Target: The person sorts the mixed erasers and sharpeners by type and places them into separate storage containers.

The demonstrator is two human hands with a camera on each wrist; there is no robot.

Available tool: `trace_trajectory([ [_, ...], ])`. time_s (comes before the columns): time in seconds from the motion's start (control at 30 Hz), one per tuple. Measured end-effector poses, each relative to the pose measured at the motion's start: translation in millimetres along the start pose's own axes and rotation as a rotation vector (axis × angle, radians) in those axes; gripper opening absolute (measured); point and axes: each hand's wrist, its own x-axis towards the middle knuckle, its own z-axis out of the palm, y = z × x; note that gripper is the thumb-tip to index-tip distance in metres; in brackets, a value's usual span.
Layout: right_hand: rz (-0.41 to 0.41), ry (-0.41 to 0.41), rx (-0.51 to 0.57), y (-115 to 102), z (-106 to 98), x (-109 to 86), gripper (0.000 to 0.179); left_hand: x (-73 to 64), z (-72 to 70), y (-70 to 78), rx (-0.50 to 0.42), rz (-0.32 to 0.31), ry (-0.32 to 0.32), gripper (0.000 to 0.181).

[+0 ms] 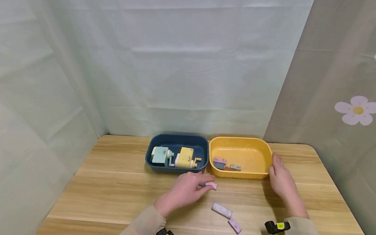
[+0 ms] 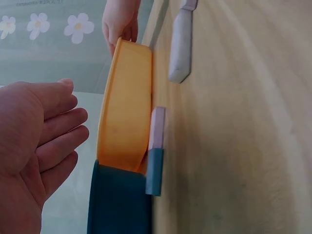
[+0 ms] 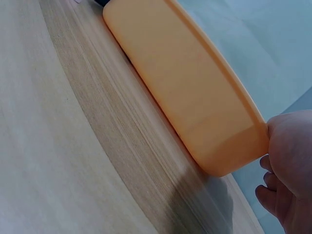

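A pink-and-blue eraser point(image 1: 211, 186) lies on the table in front of the bins. In the head view my left hand point(image 1: 186, 186) is over it, thumb and fingers spread to either side. The left wrist view shows this hand point(image 2: 44, 141) with loosely bent fingers and the two-tone eraser point(image 2: 155, 151) lying apart from them. My right hand point(image 1: 283, 178) touches the right end of the yellow bin point(image 1: 240, 175), its fingers along the outer wall. Several small erasers point(image 1: 219, 160) lie inside that bin, toward its near left corner.
A dark blue bin point(image 1: 179, 135) adjoins the yellow one on the left, holding a light green crank pencil sharpener point(image 1: 161, 155) and a yellow one. A greyish eraser point(image 1: 221, 210) and a small pink eraser point(image 1: 234, 226) lie nearer on the wooden table point(image 1: 111, 185). Curtains hang behind.
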Motion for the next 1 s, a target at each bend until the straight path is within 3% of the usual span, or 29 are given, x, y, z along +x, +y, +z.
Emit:
trace_trajectory([
  [0.13,-0.002,0.0,-0.006,0.2,-0.3,0.0,0.058,-4.6,7.3,1.3,-0.022,0.007,-0.041,0.033],
  [0.67,-0.006,-0.002,-0.023,0.5,0.3,0.6,0.058,-19.4,33.8,8.5,0.078,0.101,-0.161,0.034],
  [1.0,0.0,-0.011,-0.022,-0.9,-0.7,-0.5,0.058,-20.4,47.7,13.9,0.08,0.076,-0.191,0.037],
])
